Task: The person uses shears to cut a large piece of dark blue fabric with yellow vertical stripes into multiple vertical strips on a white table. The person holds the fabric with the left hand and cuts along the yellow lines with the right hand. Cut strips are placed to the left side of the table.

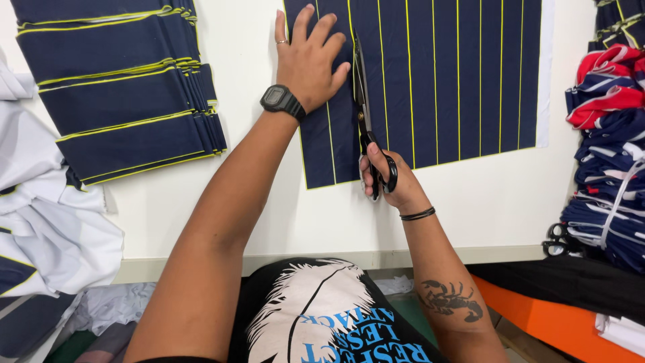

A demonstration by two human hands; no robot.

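Observation:
A navy cloth sheet (463,74) marked with thin yellow lines lies flat on the white table (255,202). My left hand (308,57), with a ring and a black wristwatch, presses flat on the cloth's left strip. My right hand (386,178) grips the black handles of long scissors (363,111), whose blades run up along a yellow line into the cloth. A black band circles my right wrist.
Fanned stacks of cut navy strips with yellow edges (124,87) lie at the left. White fabric (40,215) piles at the far left. Red, white and navy cloth (608,141) heaps at the right, with a second pair of black scissors (557,240) beside it.

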